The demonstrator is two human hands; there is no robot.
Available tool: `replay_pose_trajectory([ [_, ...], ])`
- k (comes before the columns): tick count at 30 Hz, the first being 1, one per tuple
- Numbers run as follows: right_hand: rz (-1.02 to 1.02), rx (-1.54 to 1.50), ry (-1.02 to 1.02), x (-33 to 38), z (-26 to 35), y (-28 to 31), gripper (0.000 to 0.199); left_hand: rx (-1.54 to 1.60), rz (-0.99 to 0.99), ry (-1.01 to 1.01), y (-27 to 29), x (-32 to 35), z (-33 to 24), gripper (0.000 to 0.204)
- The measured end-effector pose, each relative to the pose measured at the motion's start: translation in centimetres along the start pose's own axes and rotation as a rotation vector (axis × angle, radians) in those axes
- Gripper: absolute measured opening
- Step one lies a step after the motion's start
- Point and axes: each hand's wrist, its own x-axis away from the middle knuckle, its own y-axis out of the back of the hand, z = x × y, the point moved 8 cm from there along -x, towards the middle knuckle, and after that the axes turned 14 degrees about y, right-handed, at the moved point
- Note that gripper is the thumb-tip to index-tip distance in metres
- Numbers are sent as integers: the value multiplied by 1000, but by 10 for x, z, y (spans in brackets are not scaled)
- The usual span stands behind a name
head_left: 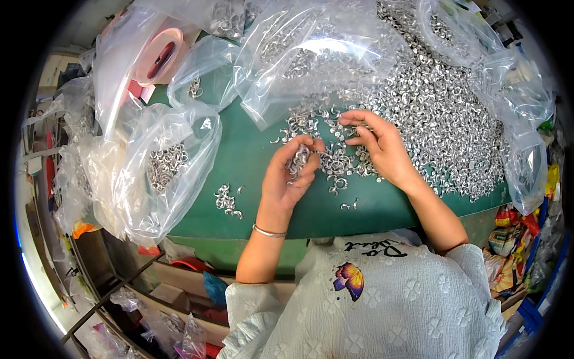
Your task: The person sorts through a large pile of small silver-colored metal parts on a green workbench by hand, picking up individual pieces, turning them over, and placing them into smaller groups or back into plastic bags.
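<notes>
Small silvery curved metal pieces lie in a large heap on the green table, thickest at the right. My left hand is curled palm-up around a cluster of these metal pieces, which show between its fingers. Just right of it, my right hand hovers at the heap's near left edge, its thumb and fingers apart and pointing left. No piece shows in that hand. Scattered pieces lie between and beyond the two hands. Left of my left wrist sits a separate small cluster.
An open clear plastic bag at the left holds more pieces. Clear plastic sheeting covers part of the heap at the back. A pink container with a dark red object inside stands back left. Shelves with bags lie below the table's left side.
</notes>
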Motion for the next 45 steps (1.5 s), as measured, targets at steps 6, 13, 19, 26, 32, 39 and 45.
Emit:
replay_pose_trajectory([
  [6, 12, -283, -141, -5, 2, 0, 28, -92, -303, 22, 9, 2, 16, 24],
  [13, -174, -1157, -333, 9, -16, -14, 27, -530, -544, -114, -1, -5, 29, 23],
  [19, -171, -846, -258, 11, -27, 16, 26, -465, -516, -205, -1, 3, 19, 23],
  [26, 121, 813, 189, 4, 13, 9, 12, -827, -680, -346, -4, 17, 7, 21],
  [32, 261, 885, 253, 1, 13, -15, 19, -853, -603, -338, -4, 5, 2, 18],
  [39, 266, 750, 168, -5, 1, -11, 10, 662, -178, -146, 2, 20, 20, 19],
  [45, 41, -605, -151, 1, -6, -4, 11, 698, -410, -273, 10, 45, 43, 16],
])
